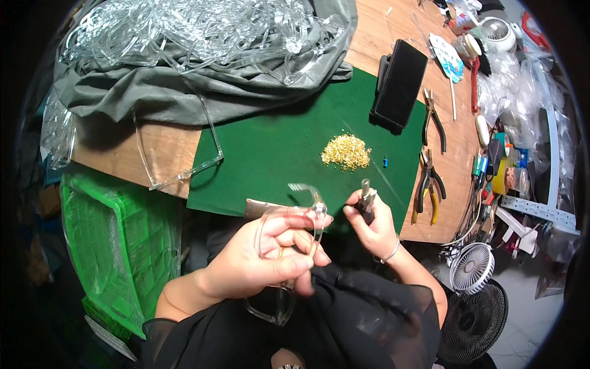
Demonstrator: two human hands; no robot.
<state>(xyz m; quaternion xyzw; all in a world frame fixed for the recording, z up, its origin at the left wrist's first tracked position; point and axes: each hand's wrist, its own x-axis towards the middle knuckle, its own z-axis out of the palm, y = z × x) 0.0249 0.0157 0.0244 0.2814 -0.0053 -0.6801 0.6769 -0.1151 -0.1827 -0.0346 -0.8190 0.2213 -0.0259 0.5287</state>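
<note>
My left hand [270,252] grips a clear plastic eyeglass frame [316,209] near the mat's front edge, part of it hanging below my fingers. My right hand [372,224], just right of it, is closed round a black tool with a silver tip [367,197]. Beyond both hands, a pile of small gold-coloured pieces [345,152] lies on the green mat [276,160], with a tiny blue item [385,161] beside it. Another clear frame piece [184,175] lies at the mat's left edge.
A grey cloth [123,98] bears many clear frames [196,31]. A black phone [402,80], pliers [430,123] and yellow-handled pliers [427,184] lie rightward on the wooden table [455,215]. Green crates [104,240] stand left; fans [472,267], cables and bags crowd the right.
</note>
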